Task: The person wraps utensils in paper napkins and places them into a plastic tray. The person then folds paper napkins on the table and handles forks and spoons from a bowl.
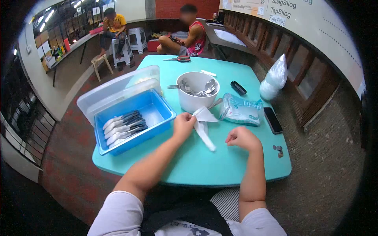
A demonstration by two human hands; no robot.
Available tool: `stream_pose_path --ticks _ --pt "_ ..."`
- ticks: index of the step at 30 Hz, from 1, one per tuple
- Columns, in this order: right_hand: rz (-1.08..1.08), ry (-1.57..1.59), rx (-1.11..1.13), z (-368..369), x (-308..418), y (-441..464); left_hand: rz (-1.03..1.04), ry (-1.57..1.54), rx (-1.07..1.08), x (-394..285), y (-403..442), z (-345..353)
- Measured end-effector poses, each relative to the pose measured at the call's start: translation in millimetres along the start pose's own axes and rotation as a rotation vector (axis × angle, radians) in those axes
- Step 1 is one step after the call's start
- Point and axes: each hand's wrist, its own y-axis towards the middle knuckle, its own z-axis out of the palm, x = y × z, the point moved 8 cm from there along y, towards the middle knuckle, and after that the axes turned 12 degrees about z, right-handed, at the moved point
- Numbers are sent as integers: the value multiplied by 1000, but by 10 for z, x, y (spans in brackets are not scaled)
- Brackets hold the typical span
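Smooth turquoise table [189, 169]; a glossy blue plastic tub [153, 108] at the left hand's [184, 126] nine o'clock, a round white bucket [192, 104] at one. That hand pinches a thin, creased white napkin [204, 114], spread at two o'clock, its narrow tail at four. The right hand [246, 139], fingertips together, sits around the napkin's four o'clock. A slim metal handle [215, 103] shows beside it at one.

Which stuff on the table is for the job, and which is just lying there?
Likely for the job:
white tissue in the left hand
white bucket
spoons and forks
blue box
white-wrapped cutlery
teal-and-white packet

Probably just lying there:
phone
coins
scissors
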Motion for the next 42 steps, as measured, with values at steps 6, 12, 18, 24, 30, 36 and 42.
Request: stream_pose_path --ticks 6,12,18,24,30,36,42 --pt "-240 378 -370 -105 494 -36 -11 42 52 -120 -43 21" --pt "-347 -163 -672 350 1142 -179 -69 -120 70 3 -107 171" --pt "-266 -283 -794 382 1109 -144 -55 -176 91 -68 -149 239" --pt "-264 -254 -772 322 1005 -128 95 -18 175 -134 -137 278" --pt "-227 -214 -813 257 919 -98 223 154 275 -474 -162 256" --pt "-226 -342 -836 267 895 -74 366 258 284 -485 -161 269" --pt "-253 -249 -766 182 822 -48 347 251 297 -461 -104 194"
